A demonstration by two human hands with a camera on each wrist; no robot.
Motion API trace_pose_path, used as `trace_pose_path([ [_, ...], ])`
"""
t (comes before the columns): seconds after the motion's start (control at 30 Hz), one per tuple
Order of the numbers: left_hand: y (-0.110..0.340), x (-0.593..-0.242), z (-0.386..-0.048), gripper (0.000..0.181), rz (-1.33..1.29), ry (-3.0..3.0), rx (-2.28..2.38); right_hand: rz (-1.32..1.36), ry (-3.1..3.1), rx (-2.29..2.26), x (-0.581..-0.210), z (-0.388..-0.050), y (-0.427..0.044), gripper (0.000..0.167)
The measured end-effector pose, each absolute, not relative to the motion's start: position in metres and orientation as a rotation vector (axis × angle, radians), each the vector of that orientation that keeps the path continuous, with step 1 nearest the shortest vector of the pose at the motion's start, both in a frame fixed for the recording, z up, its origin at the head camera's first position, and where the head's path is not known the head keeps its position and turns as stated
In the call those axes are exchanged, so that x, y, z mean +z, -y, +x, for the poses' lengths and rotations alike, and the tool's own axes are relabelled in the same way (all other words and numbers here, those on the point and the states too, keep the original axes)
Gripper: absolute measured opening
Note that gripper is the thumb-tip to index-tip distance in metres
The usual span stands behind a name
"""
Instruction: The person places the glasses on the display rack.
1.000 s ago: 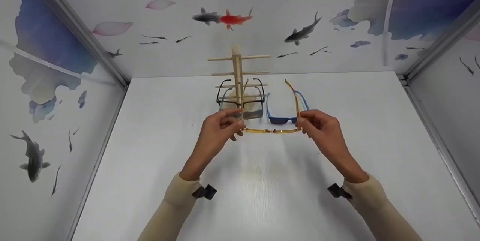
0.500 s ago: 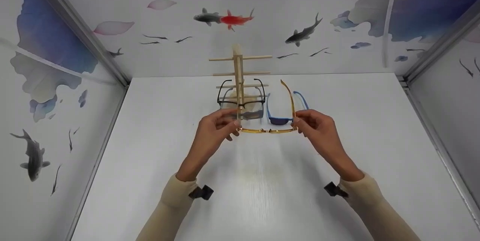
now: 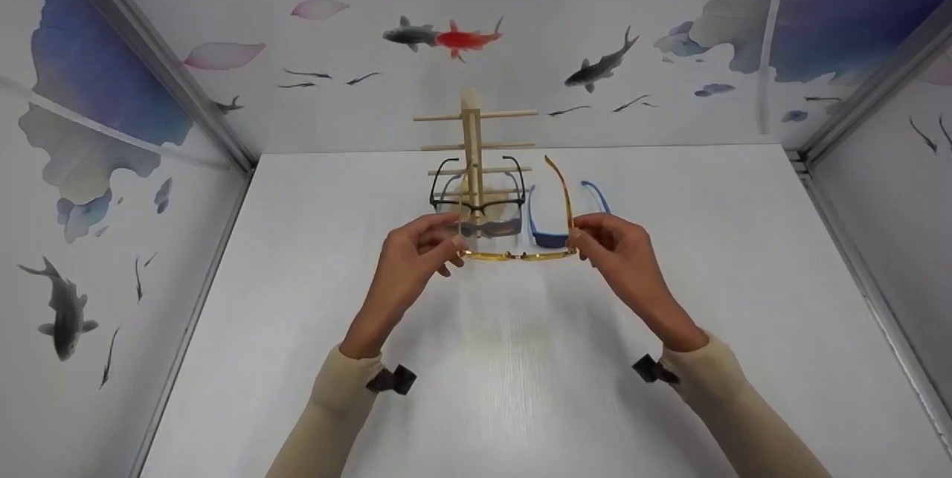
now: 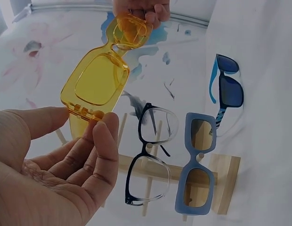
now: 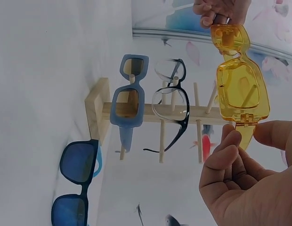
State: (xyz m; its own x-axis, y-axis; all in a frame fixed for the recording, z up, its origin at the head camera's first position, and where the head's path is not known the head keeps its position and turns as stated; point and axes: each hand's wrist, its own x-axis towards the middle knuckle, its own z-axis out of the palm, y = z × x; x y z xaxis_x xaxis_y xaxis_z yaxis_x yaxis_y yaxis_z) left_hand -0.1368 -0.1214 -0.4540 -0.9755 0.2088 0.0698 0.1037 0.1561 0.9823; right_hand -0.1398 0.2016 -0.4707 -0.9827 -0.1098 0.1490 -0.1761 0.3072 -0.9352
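Pinching the yellow glasses near both hinges, the left hand and right hand hold them at head-view centre; probably light, stiff and slick, they suit gripping there, off the lenses.

Near three o'clock in the head view, the right hand hides part of the blue sunglasses. We lose both sleeves past the bottom edge, at seven and four o'clock. In the left wrist view, the left hand covers part of the yellow glasses and, like the left hand itself, we see its wrist end cropped at eight.
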Motion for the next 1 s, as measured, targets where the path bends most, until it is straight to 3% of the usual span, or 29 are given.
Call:
trace_pose_path([
  [1.0,0.132,-0.442,-0.150,0.039,0.223,-2.385,1.938,0.279,2.554,1.754,-0.453,-0.156,-0.185,0.029],
])
